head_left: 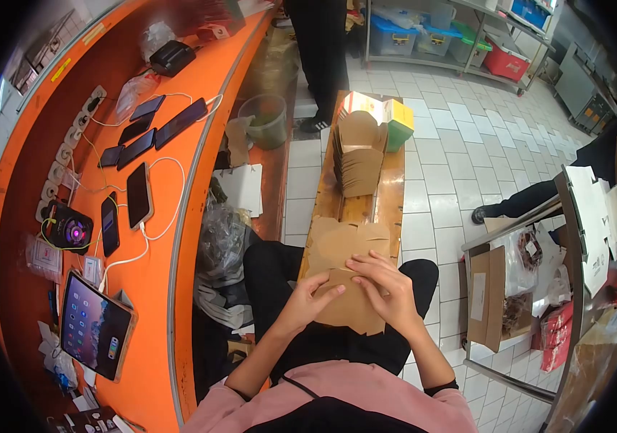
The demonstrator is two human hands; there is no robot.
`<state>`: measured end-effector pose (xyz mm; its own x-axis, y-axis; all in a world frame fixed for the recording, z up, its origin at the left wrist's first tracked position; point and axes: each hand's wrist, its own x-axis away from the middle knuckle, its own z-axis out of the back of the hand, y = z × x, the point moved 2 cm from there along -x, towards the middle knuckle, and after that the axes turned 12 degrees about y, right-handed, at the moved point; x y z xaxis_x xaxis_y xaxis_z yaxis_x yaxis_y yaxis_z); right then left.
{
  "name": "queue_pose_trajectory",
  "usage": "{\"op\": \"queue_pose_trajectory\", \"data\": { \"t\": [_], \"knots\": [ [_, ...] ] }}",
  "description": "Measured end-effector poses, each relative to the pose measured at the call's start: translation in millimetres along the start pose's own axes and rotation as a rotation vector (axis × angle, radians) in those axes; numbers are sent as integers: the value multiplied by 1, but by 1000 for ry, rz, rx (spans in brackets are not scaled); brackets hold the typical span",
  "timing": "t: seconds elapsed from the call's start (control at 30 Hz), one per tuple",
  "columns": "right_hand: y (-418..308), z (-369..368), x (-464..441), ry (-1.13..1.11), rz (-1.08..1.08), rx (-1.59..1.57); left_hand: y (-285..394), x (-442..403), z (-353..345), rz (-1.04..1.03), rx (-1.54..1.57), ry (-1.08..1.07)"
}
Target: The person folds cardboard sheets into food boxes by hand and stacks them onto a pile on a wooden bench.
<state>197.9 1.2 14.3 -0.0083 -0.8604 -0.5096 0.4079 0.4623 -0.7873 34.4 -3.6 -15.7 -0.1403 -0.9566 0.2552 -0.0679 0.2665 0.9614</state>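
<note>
L hand (301, 302): at L side of the brown cardboard (330, 249), thumb + index slightly apart, can't tell if they're pinching it tbh
R hand (389, 289): fingers close together, lying over same pc, thumb lower; can't tell re: a pinch here either
Cardboard: near end of wooden counter (393, 180), btwn the knees
Stack: brown cartons (360, 166) further up, yellow/green box (399, 128) next to it
Orange counter (153, 303): off to L, w/ phones (138, 195) & tablet (97, 325)
</note>
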Motion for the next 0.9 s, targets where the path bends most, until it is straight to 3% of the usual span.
{"op": "queue_pose_trajectory", "data": {
  "t": [0.2, 0.27, 0.3, 0.37, 0.43, 0.5, 0.57, 0.63, 0.67, 0.77, 0.83, 0.9],
  "knots": [
    [15, 16, 12, 145, -168, -47, -37, -14, 2, 345, 239, -160],
    [14, 29, 7, 218, -113, -53, -43, -16, 8, 540, 811, -361],
    [11, 34, 6, 216, -120, -48, -41, -18, 11, 548, 815, -361],
    [2, 37, 4, -6, 40, -217, -27, -31, 14, 690, 1092, -437],
    [-1, 35, 6, -58, 50, -258, -20, -35, 10, 680, 1054, -388],
    [1, 38, 4, -181, 49, -243, -27, -43, 9, 686, 641, -250],
    [4, 44, 4, -215, 46, -182, -14, -41, 6, 724, 716, -325],
    [6, 45, 5, -254, 83, -110, -1, -38, 7, 550, 368, -335],
    [6, 44, 5, -256, 78, -110, 3, -35, 5, 555, 369, -334],
    [8, 41, 6, -204, 72, -147, 15, -26, 0, 432, 231, -307],
    [18, 36, 12, -27, -49, -154, 22, -20, 0, 304, 223, -194],
    [16, 27, 13, -7, -119, -235, 21, -13, -1, 230, 106, -141]
  ]
}}
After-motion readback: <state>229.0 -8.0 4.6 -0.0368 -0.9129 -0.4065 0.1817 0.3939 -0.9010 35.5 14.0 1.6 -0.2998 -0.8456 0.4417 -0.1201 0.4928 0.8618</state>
